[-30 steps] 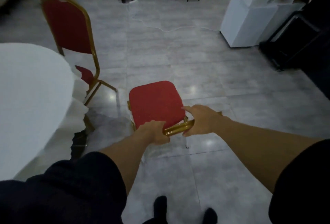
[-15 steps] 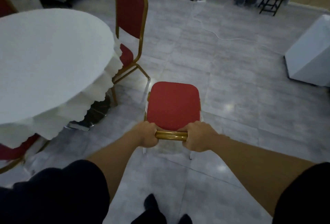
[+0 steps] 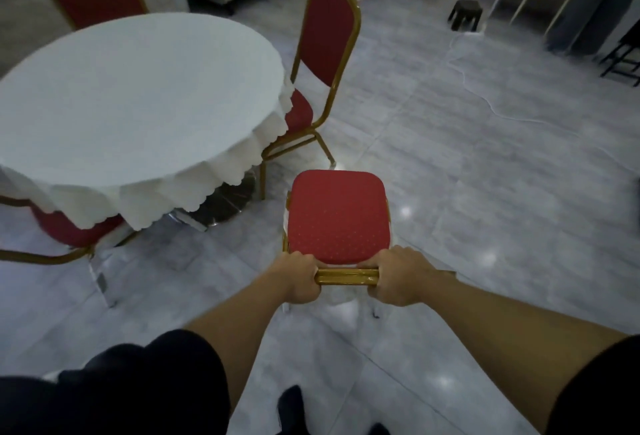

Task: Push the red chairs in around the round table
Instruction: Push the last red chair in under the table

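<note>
Tiled floor [image 3: 485, 192]; hands [image 3: 299, 277] around chair-back [image 3: 346, 277].

left hand [image 3: 300, 277], right hand [image 3: 401, 277] gripping red chair [image 3: 337, 216], round table [image 3: 131, 95] beside

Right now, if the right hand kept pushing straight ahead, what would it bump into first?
Probably nothing soon. The right hand grips the chair's gold top rail; ahead lies bare floor. The round table sits off left, though depth is unclear.
</note>
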The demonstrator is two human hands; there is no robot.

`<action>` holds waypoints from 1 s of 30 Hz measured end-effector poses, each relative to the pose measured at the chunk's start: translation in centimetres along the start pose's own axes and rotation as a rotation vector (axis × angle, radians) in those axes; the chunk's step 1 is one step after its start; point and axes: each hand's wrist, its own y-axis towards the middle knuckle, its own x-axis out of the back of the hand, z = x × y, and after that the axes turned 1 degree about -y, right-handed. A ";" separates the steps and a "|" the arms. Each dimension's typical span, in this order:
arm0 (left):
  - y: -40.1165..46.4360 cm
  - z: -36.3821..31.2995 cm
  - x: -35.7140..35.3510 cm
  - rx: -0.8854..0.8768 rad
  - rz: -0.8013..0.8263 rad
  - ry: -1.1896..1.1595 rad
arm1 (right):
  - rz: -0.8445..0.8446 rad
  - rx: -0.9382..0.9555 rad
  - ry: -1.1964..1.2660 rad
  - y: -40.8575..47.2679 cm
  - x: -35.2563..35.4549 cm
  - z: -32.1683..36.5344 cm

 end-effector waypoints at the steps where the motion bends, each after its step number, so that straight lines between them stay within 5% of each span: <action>1: -0.1 -0.1 -0.2 0.020 -0.001 -0.014 | 0.002 0.019 -0.006 0.1 0.1 -0.2; 30: -7.7 -5.1 -9.0 0.434 -0.289 -0.364 | 0.166 0.521 -0.272 1.2 1.8 0.6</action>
